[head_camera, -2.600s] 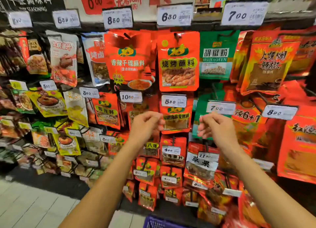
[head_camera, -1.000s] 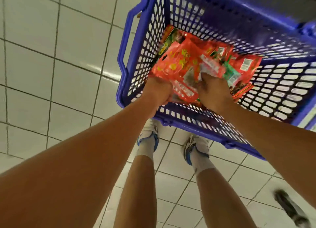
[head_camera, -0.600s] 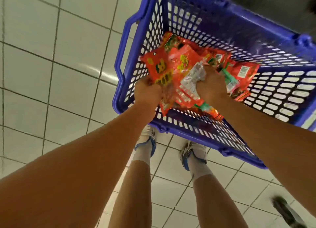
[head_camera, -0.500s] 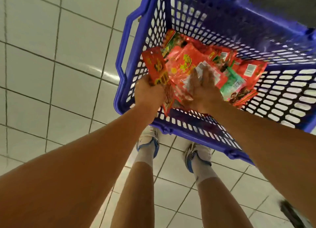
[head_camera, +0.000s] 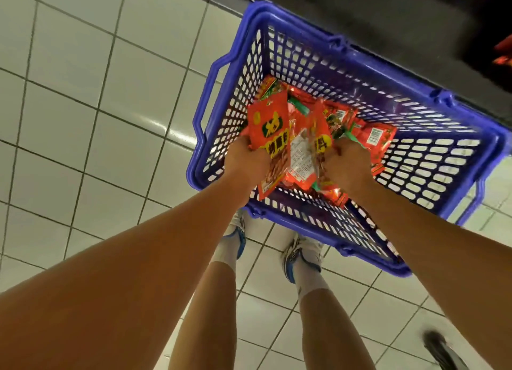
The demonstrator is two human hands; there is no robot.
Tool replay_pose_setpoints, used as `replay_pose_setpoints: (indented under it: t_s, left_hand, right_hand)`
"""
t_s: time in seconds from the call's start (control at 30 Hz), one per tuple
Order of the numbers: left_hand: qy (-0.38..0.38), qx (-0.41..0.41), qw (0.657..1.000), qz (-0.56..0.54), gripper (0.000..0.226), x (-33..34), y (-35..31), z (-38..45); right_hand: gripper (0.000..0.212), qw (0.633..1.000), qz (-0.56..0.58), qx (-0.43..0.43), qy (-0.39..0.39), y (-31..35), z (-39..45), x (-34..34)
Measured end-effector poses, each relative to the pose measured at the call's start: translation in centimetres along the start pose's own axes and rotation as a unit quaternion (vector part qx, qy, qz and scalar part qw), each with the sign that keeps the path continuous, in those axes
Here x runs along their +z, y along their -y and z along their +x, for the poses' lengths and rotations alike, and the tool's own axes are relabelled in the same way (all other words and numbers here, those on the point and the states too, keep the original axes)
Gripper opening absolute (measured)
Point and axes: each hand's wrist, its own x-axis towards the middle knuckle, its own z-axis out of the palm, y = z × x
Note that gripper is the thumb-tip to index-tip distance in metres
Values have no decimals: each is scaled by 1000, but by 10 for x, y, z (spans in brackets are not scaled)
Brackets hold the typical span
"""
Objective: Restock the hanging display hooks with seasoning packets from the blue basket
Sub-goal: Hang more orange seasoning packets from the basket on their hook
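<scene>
I look straight down at the blue basket (head_camera: 457, 159) on the tiled floor. Both hands are inside it. My left hand (head_camera: 246, 159) grips an orange-red seasoning packet (head_camera: 273, 131) with a yellow label, held upright. My right hand (head_camera: 346, 161) grips another red packet (head_camera: 320, 139) edge-on beside it. Between the two hands more packets (head_camera: 300, 159) are bunched, one showing its printed back. Loose red and green packets (head_camera: 371, 136) lie on the basket floor behind. The hanging hooks are out of view.
The basket stands against the dark shelf base (head_camera: 388, 17) at the top. My feet in white and blue shoes (head_camera: 302, 256) stand just in front of it. White floor tiles (head_camera: 83, 92) spread to the left. A dark shoe (head_camera: 440, 347) shows at bottom right.
I have turned from the display hooks down to the basket. Both hands gathered packets and have now lifted a bunch upright, with the right hand closing on a packet it was pressing flat.
</scene>
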Motion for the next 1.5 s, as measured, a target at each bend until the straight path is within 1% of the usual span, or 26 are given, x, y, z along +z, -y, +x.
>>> replay_pose_setpoints:
  t_s: [0.07, 0.1, 0.17, 0.23, 0.3, 0.37, 0.43, 0.5, 0.57, 0.6, 0.63, 0.67, 0.73, 0.8, 0.87, 0.93, 1.0, 1.07, 1.1, 1.13, 1.2, 1.23, 1.3, 1.37, 1.4, 1.5]
  left_hand:
    - [3, -13, 1000, -22, 33, -3, -4, -9]
    - [6, -20, 999, -39, 28, -5, -7, -17]
    - [9, -29, 997, -65, 21, -12, -15, -36]
    - [-5, -29, 994, -104, 20, -21, -27, -59]
    - [8, -40, 983, -177, 26, -32, -43, -89]
    - [37, -56, 973, -221, 25, -42, -62, -124]
    - [61, -71, 968, -234, 22, -55, -84, -166]
    - [102, -46, 959, -260, 12, -69, -107, -215]
    - [107, -3, 958, -268, 26, -85, -134, -262]
    - [100, 28, 961, -256, 27, -93, -147, -286]
    - [94, 57, 964, -244, 20, -101, -160, -311]
    - [89, 80, 966, -227, 17, -110, -172, -336]
    - [83, 114, 970, -198, 18, -128, -198, -380]
    - [98, 151, 967, -181, 25, -143, -222, -426]
    - [116, 193, 961, -161, 30, -153, -246, -469]
    - [140, 246, 950, -133, 33, -161, -272, -508]
    - [150, 294, 938, -107, 40, -171, -300, -545]
    - [139, 342, 925, -96, 56, -181, -335, -579]
    - [128, 363, 918, -95, 56, -188, -354, -596]
    - [111, 390, 909, -96, 44, -194, -373, -615]
    - [75, 464, 878, -95, 12, -207, -408, -651]
    - [69, 497, 859, -105, 17, -214, -423, -666]
    - [86, 531, 832, -139, 19, -225, -450, -689]
    - [124, 553, 803, -185, 22, -236, -474, -711]
    - [140, 558, 792, -204, 27, -241, -485, -722]
    - [144, 582, 768, -226, 41, -255, -516, -742]
  right_hand:
    - [26, 990, 134, 51, 7, 7, -14, -12]
    - [28, 974, 211, 79, 22, 13, -24, -20]
    - [25, 930, 342, 125, 59, 26, -46, -36]
    - [23, 886, 430, 153, 85, 39, -70, -55]
    - [43, 860, 473, 164, 98, 52, -96, -76]
    - [49, 855, 478, 173, 103, 63, -125, -99]
    - [46, 851, 477, 193, 100, 75, -155, -127]
    - [31, 859, 465, 195, 92, 94, -185, -164]
    - [26, 874, 452, 150, 93, 121, -214, -208]
    - [25, 876, 457, 113, 101, 134, -229, -231]
    - [24, 877, 461, 80, 105, 146, -245, -255]
    - [24, 886, 452, 49, 92, 156, -261, -280]
    - [40, 905, 422, -20, 41, 172, -292, -330]
    - [48, 898, 433, -72, 14, 186, -322, -377]
    - [43, 893, 433, -123, 9, 204, -356, -416]
    - [43, 890, 426, -162, -23, 224, -386, -450]
    - [33, 875, 439, -190, -75, 243, -410, -483]
    - [24, 853, 459, -213, -128, 262, -430, -519]
    - [23, 842, 464, -229, -149, 271, -440, -538]
    - [20, 832, 465, -249, -174, 280, -450, -558]
    - [15, 804, 470, -293, -217, 298, -472, -599]
    - [17, 787, 478, -316, -231, 307, -484, -620]
    - [22, 755, 497, -351, -244, 325, -505, -656]
    - [20, 731, 518, -376, -235, 341, -525, -687]
    - [17, 723, 523, -386, -233, 349, -533, -701]
    - [9, 707, 535, -394, -244, 365, -551, -737]
